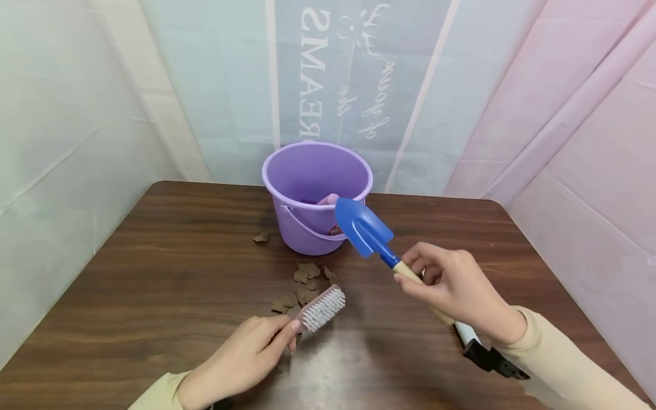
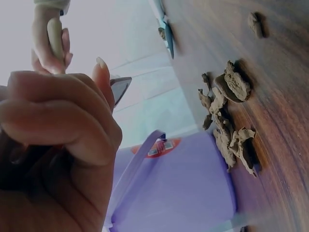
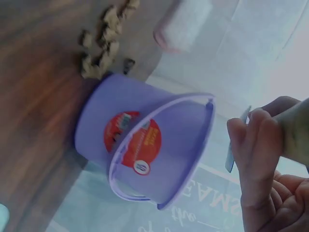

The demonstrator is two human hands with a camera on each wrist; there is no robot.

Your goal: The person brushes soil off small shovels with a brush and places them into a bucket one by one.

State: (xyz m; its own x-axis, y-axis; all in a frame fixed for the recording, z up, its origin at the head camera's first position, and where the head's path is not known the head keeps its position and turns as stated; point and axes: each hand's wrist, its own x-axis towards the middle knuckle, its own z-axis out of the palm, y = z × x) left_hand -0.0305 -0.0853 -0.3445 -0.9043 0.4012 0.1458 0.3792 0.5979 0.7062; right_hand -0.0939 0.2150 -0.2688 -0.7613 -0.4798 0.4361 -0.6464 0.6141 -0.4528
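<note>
The left hand's [image 1: 241, 353] thumb and fingers close round the handle of a small mauve brush with white bristles [image 1: 324, 309]; the bristles face up and toward the person, and the head slants away to the right. The right hand [image 1: 458, 287] grips the pale wooden handle of a trowel with a blue metal blade [image 1: 363, 225], thumb along one side and fingers bent round the other. The trowel's long axis runs from that hand forward and to the left, its tip toward a purple plastic bucket [image 1: 307, 242] with a hanging handle. The bucket stands upright beyond both hands, and the trowel reaches nearer to it than the brush does. Brown, crumpled, leaf-like scraps [image 1: 307, 270] lie on the dark wood-grain table [image 1: 179, 250] between the left hand and the bucket's foot, closer to the left hand than the right; one stray scrap rests just beside the bucket's left. The brush covers some scraps in the head view, where the blade overlaps the rim, leaving its height hard to judge. Inside the bucket only part of a pink object [image 1: 329, 199] shows; the floor is hidden.
</note>
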